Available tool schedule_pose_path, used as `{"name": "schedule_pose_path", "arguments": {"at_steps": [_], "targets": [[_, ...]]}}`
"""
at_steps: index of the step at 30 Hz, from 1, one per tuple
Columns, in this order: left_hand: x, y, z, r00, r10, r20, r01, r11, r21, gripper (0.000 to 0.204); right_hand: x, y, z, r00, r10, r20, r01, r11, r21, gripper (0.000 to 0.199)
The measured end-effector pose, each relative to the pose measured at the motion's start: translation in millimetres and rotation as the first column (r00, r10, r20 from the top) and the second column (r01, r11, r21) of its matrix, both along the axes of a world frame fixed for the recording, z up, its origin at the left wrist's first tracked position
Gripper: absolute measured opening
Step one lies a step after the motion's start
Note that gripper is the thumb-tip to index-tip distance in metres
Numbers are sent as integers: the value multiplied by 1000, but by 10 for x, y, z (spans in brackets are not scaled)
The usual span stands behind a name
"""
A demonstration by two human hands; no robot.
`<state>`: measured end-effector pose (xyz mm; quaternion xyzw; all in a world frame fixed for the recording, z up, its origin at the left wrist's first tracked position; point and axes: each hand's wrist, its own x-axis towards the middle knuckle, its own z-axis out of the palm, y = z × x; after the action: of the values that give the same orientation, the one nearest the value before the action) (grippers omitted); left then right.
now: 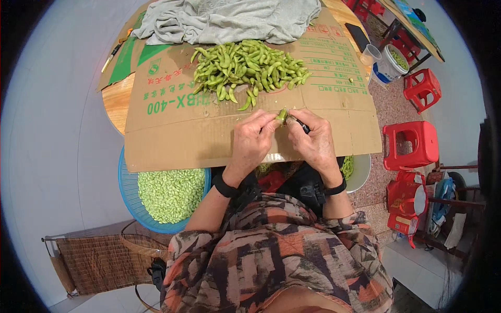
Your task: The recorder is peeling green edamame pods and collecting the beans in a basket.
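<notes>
The left hand (252, 140) and right hand (313, 140) pinch a green soybean pod (282, 116) between their fingertips, over the flattened brown cardboard sheet (172, 130). The pod's long axis runs roughly twelve to six o'clock, upper tip at twelve. The right hand also grips a small dark tool (301, 124). Green print and a green panel mark the cardboard toward ten o'clock; the pod heap (248, 68) lies at twelve.

Floor: pale and smooth at left, speckled reddish (389, 99) at right.
Seating: red plastic stools (411, 143) on the right.
Counter: round wooden top (116, 96), second one (412, 23) at upper right.
Lower left: woven wicker chair (99, 261).
Light: even, daylit.
</notes>
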<state>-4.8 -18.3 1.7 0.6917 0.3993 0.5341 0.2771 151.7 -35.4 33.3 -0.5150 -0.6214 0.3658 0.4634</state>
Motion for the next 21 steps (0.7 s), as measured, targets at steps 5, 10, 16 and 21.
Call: {"name": "schedule_pose_path", "arguments": {"at_steps": [5, 10, 16, 21], "targets": [[-151, 92, -123, 803, -136, 581, 511, 659, -552, 16, -81, -10, -17, 996, -81, 27, 78, 992, 95, 18], [-141, 94, -29, 658, -101, 746, 686, 490, -539, 18, -113, 29, -18, 994, -86, 65, 76, 987, 143, 16], [-119, 102, -101, 548, -84, 832, 736, 521, -432, 14, -233, 14, -30, 955, -177, 238, 67, 910, 410, 21], [-20, 103, -79, 408, 71, 910, 745, 550, -377, 14, -317, 22, -91, 928, -265, 262, 94, 846, 524, 22]]}}
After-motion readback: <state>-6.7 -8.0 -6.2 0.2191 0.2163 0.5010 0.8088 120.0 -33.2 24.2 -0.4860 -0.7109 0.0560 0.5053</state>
